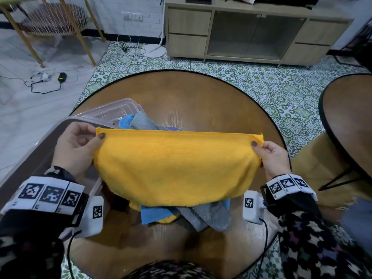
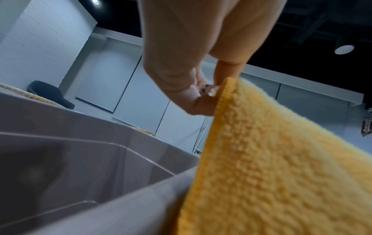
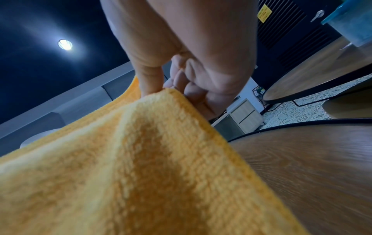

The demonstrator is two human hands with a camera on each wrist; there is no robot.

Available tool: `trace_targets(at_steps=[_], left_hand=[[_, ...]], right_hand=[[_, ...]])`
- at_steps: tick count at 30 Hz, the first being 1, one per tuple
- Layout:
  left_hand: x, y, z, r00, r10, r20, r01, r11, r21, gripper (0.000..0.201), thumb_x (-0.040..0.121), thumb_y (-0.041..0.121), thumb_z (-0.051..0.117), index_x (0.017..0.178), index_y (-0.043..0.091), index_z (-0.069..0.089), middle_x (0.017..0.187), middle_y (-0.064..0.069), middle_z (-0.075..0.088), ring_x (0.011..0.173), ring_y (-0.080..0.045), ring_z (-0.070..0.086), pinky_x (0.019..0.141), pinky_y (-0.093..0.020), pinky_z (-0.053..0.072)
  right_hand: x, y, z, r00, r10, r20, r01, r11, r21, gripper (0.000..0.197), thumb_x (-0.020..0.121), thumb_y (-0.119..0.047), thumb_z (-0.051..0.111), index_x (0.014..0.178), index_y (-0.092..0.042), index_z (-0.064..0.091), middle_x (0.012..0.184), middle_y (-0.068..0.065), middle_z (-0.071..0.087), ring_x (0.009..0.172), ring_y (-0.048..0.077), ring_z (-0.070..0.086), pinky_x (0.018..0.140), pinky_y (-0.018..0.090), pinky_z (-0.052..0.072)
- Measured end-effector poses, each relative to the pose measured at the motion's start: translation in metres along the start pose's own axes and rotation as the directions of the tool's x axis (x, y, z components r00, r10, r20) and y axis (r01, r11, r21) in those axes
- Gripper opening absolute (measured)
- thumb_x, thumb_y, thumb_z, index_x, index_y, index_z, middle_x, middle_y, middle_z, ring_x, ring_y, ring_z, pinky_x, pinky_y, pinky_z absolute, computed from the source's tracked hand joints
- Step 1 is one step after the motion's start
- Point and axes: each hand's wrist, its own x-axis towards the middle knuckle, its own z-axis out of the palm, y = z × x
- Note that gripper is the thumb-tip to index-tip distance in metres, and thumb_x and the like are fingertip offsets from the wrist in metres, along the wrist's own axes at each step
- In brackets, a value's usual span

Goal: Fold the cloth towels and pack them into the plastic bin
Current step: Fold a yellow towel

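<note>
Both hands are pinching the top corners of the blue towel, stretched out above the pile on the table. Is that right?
Not quite: the towel held up is yellow, not blue. The head view shows the left hand and right hand pinching the top corners of the yellow towel, stretched above the pile on the table. A blue towel lies in that pile.

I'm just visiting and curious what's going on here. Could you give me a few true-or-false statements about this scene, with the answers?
1. Both hands pinch the yellow towel by its top corners. True.
2. The plastic bin sits on the person's right. False: it is on the left.
3. The left hand is empty. False: it pinches a towel corner.
4. Blue and grey towels lie on the round table. True.
</note>
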Motion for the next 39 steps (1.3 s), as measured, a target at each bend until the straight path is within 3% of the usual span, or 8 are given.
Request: trace_targets(at_steps=[7,10,14,21,25,27,31,39], left_hand=[[0.002,0.007,0.003,0.989,-0.003,0.147,-0.018,0.989,0.144,0.051,0.088,-0.007,0.047,0.064,0.032,0.069,0.058,0.003,0.053,0.044,-0.004,0.039,0.041,-0.012,0.035],[-0.003,0.017,0.005,0.95,-0.003,0.313,-0.083,0.963,0.258,0.04,0.085,0.001,0.062,0.106,0.034,0.066,0.088,0.0,0.054,0.069,-0.011,0.053,0.071,-0.027,0.048],[-0.007,0.022,0.005,0.861,-0.116,0.494,-0.219,0.793,0.568,0.088,0.074,0.005,0.075,0.145,0.024,0.025,0.14,0.007,0.025,0.104,-0.022,0.051,0.093,-0.038,0.045],[-0.003,0.025,-0.001,0.897,-0.164,0.412,0.155,0.986,0.055,0.054,0.081,-0.018,0.05,0.116,0.022,0.06,0.101,-0.011,0.068,0.086,-0.021,0.063,0.065,-0.027,0.057],[-0.001,0.012,-0.006,0.911,-0.197,0.362,0.129,0.97,0.205,0.05,0.083,-0.019,0.048,0.103,0.023,0.067,0.09,-0.014,0.062,0.072,-0.018,0.055,0.051,-0.015,0.049],[-0.007,0.013,-0.007,0.902,-0.222,0.37,0.166,0.97,0.177,0.055,0.081,-0.023,0.047,0.099,0.025,0.066,0.093,-0.012,0.062,0.076,-0.019,0.055,0.053,-0.014,0.05],[-0.008,0.024,-0.013,0.83,-0.314,0.462,0.333,0.942,0.042,0.054,0.083,-0.023,0.039,0.102,0.02,0.065,0.1,-0.018,0.061,0.074,-0.017,0.062,0.056,-0.018,0.054],[-0.015,0.091,0.01,0.935,-0.046,0.353,0.092,0.989,-0.114,0.051,0.081,-0.019,0.046,0.095,0.025,0.069,0.076,0.004,0.072,0.069,-0.007,0.067,0.067,-0.018,0.056]], right_hand=[[0.0,-0.004,-0.002,0.999,0.032,-0.007,-0.032,0.999,-0.024,0.017,0.092,-0.015,0.056,0.076,-0.015,0.06,0.048,-0.011,0.057,0.041,0.001,0.046,0.042,0.015,0.039],[0.002,-0.002,-0.005,1.0,0.026,0.011,-0.025,0.997,-0.079,0.018,0.095,-0.021,0.053,0.077,-0.019,0.057,0.062,-0.002,0.054,0.052,0.011,0.043,0.05,0.024,0.035],[0.0,-0.003,-0.004,0.997,0.034,0.067,-0.001,0.897,-0.443,0.024,0.099,-0.027,0.042,0.08,-0.015,0.05,0.068,0.003,0.048,0.061,0.018,0.041,0.058,0.031,0.03],[0.003,-0.008,-0.003,0.975,0.222,0.028,-0.214,0.962,-0.169,0.036,0.096,-0.035,0.049,0.127,-0.018,0.042,0.113,0.008,0.058,0.089,0.017,0.056,0.069,0.029,0.045],[-0.016,0.027,0.008,0.787,0.507,0.353,-0.484,0.861,-0.158,0.094,0.087,-0.017,0.065,0.146,-0.044,-0.003,0.143,0.008,0.04,0.113,0.031,0.054,0.068,0.041,0.052],[-0.029,0.04,0.008,0.688,0.559,0.463,-0.478,0.829,-0.29,0.098,0.083,-0.005,0.068,0.143,-0.051,0.005,0.138,0.013,0.047,0.107,0.033,0.059,0.071,0.044,0.054],[-0.032,0.035,0.001,0.813,0.367,0.453,-0.35,0.928,-0.125,0.055,0.078,0.01,0.064,0.112,-0.032,0.06,0.135,0.012,0.052,0.102,0.022,0.06,0.076,0.027,0.055],[-0.056,-0.021,0.031,0.833,0.111,0.541,-0.21,0.97,0.125,0.05,0.087,0.011,0.048,0.117,-0.027,0.06,0.119,0.001,0.065,0.097,0.019,0.064,0.08,0.03,0.055]])
